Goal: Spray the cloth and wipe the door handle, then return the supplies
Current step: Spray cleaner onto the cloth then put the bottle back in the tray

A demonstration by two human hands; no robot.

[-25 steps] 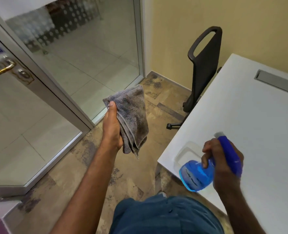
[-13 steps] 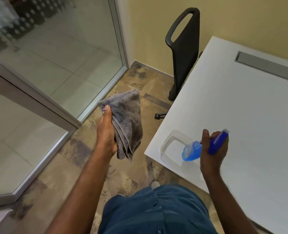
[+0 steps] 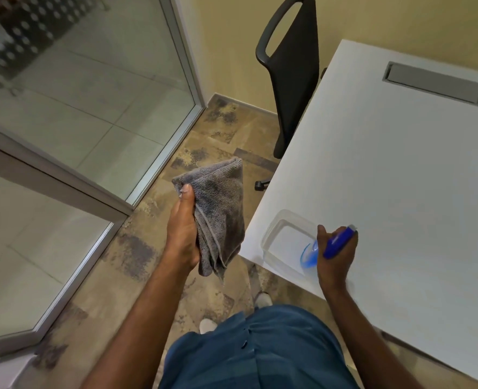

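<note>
Right hand gripping blue plastic spray bottle, tilting it base-first over clear plastic tub at white worktop corner; left hand, farther off, clutching folded grey microfibre cloth.

- Even, warm indoor light fills the frame; no lamp is in view and nothing falls into deep shade.
- The smooth white rectangular tabletop is the brightest surface, close to washed out, with faint shadow only under its near edge.
- The aluminium-framed glass door panel carries a soft milky sheen and pale reflections.
- Motion blur smears the translucent blue plastic spray bottle and the right hand; the folded grey microfibre cloth stays sharp enough to show its weave.
- Wide-angle distortion bends the door frame and table edges toward the corners.
</note>
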